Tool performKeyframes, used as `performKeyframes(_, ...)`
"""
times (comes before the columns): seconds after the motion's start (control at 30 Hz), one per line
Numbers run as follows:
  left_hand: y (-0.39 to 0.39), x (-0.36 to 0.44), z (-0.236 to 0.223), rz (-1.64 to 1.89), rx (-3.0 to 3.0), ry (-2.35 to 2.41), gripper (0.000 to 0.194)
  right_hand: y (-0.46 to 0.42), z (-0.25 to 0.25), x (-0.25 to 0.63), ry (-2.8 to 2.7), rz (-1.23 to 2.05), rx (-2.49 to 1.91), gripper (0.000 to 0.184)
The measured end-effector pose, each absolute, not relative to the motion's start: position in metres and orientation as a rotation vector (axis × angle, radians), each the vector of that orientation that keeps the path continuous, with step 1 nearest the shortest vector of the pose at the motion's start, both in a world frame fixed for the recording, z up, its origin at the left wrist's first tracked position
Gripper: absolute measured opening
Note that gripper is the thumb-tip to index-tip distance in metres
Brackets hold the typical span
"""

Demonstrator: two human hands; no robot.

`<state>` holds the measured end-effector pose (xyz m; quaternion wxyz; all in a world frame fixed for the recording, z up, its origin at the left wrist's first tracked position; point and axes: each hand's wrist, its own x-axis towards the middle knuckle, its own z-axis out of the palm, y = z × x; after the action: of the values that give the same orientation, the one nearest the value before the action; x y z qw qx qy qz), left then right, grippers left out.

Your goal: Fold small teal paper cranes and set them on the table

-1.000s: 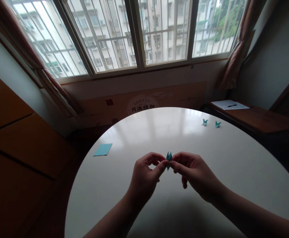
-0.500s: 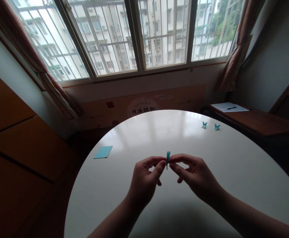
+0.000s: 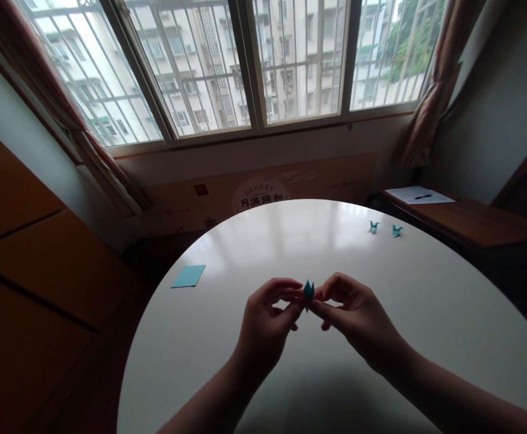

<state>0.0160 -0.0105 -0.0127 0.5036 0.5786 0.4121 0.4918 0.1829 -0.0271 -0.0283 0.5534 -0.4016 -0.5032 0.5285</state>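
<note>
Head view: my left hand [image 3: 266,319] and right hand [image 3: 360,310] meet at a small folded teal paper [image 3: 309,291], pinched narrowly between thumbs and fingertips, its points upward. It sits over the white table [image 3: 249,247], well in from the rounded rim. A flat blue square [image 3: 188,276] lies near the left edge, well apart from my left hand; two folded paper birds [image 3: 374,226] stand near the far right edge, beyond my right.
</note>
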Motion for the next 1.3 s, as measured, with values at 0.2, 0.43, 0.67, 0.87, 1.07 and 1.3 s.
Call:
performKeyframes(0.2,-0.017,0.013,-0.012,1.299,1.647,1.006,0.011,-0.026,-0.030,0.183,-1.124,1.358,-0.889,0.035)
performKeyframes(0.43,-0.016,0.015,-0.012,1.293,1.538,0.933,0.008,-0.025,-0.030,0.184,-1.132,1.351,-0.897,0.035)
performKeyframes(0.67,-0.012,0.011,-0.009,1.137,1.541,0.888,0.009,-0.026,-0.029,0.187,-1.263,1.172,-0.881,0.026)
performKeyframes(0.87,-0.009,0.003,-0.004,1.052,1.735,0.854,0.016,-0.022,-0.031,0.191,-1.289,1.290,-0.886,0.021)
performKeyframes(1.07,-0.006,-0.002,-0.001,1.014,2.043,0.856,0.015,-0.019,-0.033,0.192,-1.203,1.444,-0.817,0.020)
performKeyframes(1.3,-0.007,-0.001,-0.004,1.047,1.990,0.873,0.012,-0.019,-0.033,0.191,-1.209,1.407,-0.858,0.023)
